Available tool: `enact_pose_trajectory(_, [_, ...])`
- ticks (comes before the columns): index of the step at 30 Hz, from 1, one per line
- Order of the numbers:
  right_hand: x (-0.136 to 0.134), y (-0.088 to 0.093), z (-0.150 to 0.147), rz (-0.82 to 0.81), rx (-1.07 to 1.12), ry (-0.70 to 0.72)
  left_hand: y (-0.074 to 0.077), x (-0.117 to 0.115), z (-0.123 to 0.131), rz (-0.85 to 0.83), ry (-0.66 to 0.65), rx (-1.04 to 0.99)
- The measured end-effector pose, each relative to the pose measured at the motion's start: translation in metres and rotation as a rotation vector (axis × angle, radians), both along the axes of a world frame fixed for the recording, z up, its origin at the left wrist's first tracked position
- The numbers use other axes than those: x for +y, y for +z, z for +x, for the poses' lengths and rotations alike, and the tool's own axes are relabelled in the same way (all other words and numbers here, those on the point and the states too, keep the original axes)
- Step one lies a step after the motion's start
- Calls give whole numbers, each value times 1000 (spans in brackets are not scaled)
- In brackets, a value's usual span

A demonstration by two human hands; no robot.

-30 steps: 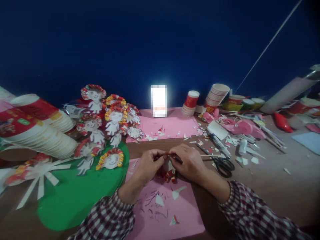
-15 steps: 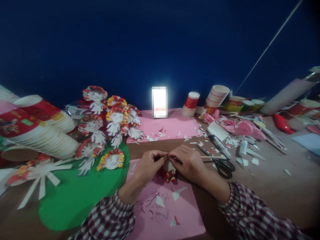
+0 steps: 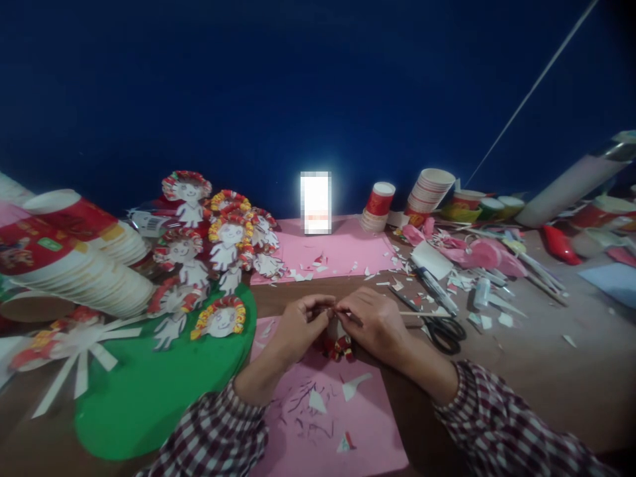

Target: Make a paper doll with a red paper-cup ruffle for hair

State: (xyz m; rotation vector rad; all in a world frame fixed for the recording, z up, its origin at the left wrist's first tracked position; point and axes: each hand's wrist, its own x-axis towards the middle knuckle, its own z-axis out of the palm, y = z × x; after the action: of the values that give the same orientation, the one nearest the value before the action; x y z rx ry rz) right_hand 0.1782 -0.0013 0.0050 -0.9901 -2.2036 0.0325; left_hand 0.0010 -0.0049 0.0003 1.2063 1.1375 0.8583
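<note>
My left hand (image 3: 301, 330) and my right hand (image 3: 373, 326) meet above the near pink sheet (image 3: 368, 424), fingertips pinched close together. Between them is a cut paper cup piece (image 3: 338, 346) with curled red and yellow strips along its lower edge. Its upper part is hidden by my fingers. A thin wooden stick (image 3: 422, 313) runs out to the right from under my right hand, level with the pinching fingertips. Left of my hands, a finished-looking paper face (image 3: 218, 319) with curled yellow and red strips lies on the green sheet (image 3: 149, 391).
Paper dolls (image 3: 228, 245) with curled-strip hair stand at back left, beside stacked paper cups (image 3: 99, 278). Black-handled scissors (image 3: 447, 333), a marker (image 3: 437, 291) and paper scraps lie right. A bright pixelated rectangle (image 3: 316, 202) stands behind the far pink sheet (image 3: 342, 248).
Both hands stay nearly in place, with small finger movements. The curled strips of the cup piece hang slightly differently below the fingers. The whole view has shifted a little.
</note>
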Motion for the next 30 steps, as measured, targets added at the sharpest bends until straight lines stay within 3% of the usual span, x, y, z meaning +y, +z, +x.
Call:
enact_pose_trajectory(6, [0,0,1,-54,23,-2,-1,1,0,-8,-53,73])
enact_pose_trajectory(19, [0,-7,1,-113,52,-69,-1,3,-1,21,-35,90])
enact_pose_trajectory(30, [-2,-3,-1,-62,-8,-59,-3,2,0,11,0,90])
